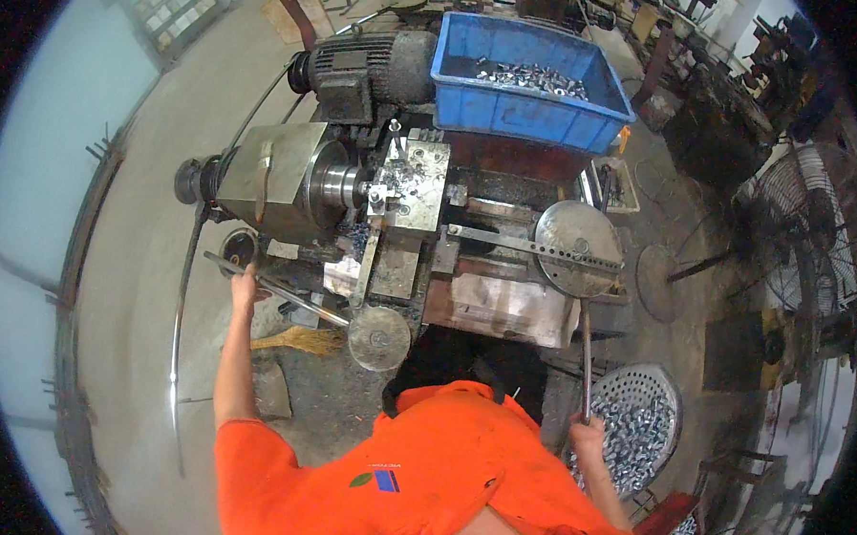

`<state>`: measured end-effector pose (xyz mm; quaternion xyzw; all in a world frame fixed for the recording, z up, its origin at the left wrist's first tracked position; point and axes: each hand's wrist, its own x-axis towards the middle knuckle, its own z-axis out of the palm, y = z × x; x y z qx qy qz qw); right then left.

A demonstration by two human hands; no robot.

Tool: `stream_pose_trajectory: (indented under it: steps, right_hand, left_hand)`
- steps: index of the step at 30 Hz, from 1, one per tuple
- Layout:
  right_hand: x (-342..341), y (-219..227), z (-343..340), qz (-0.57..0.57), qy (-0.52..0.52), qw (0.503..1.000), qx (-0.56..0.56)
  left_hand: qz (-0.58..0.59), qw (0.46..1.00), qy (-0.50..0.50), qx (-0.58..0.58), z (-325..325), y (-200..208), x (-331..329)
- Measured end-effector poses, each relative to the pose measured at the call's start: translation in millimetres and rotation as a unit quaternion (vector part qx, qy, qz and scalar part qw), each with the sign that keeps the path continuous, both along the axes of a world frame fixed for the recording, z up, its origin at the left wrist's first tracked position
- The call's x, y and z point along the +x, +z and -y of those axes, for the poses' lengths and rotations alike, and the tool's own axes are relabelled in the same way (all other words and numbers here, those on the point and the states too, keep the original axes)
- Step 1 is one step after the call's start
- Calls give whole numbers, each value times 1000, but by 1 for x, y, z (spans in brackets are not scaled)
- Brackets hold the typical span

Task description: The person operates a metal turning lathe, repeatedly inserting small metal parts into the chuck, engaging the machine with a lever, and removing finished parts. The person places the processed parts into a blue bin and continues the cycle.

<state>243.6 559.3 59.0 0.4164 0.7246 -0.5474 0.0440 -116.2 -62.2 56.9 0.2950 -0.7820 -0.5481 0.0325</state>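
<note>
My left hand (244,286) is closed round a metal lever bar (303,302) that runs to a round disc (378,339) at the front of a lathe-like machine. On the right, my right hand (588,433) grips a second lever rod (585,356), which hangs down from a larger round disc (580,247). Between the two levers lies the oily tool slide (415,186) with its small tool posts. Left of it is the shiny spindle (338,185). Any part held at the spindle is too small to make out.
Behind the machine sit a motor (375,69) and a blue bin (531,117) with small metal parts. A perforated basket (674,393) full of similar parts stands beside my right hand. A fan (803,226) is at far right, a straw broom (301,339) below the left lever.
</note>
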Motion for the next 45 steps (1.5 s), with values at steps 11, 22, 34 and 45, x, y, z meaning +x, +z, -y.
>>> stream_pose_trajectory:
  steps: [11,22,34,45]
  right_hand:
    - [6,-28,-48,-30,79,966,245]
    - [-109,11,-208,168,23,767,618]
    - [-69,-49,-48,-141,79,917,364]
    - [-115,10,11,-117,180,933,289]
  left_hand:
    - [61,998,-18,-23,3,8,-5]
    - [47,993,-82,68,-18,18,4]
    - [164,795,-358,-462,-10,-76,28]
    - [159,802,-323,-477,4,-199,26]
